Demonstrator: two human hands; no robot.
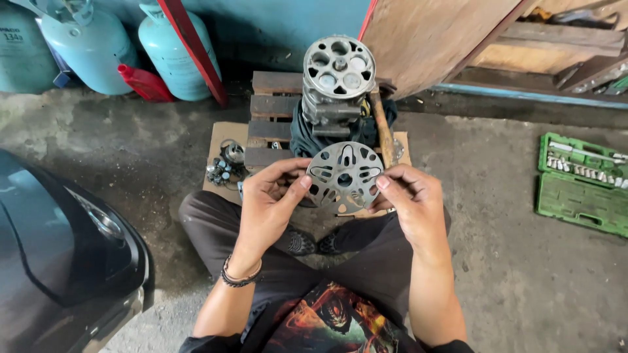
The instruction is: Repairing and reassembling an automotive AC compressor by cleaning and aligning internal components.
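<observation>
Your palms and the back of the round metal plate are hidden from view. Bare concrete floor lies open to your right; a dark car crowds your left. Your left hand and right hand pinch the plate's opposite edges, held above your lap before the metal compressor.

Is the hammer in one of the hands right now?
No, the hammer lies on the wooden pallet beside the compressor body, while both hands hold the round perforated metal plate.
</observation>
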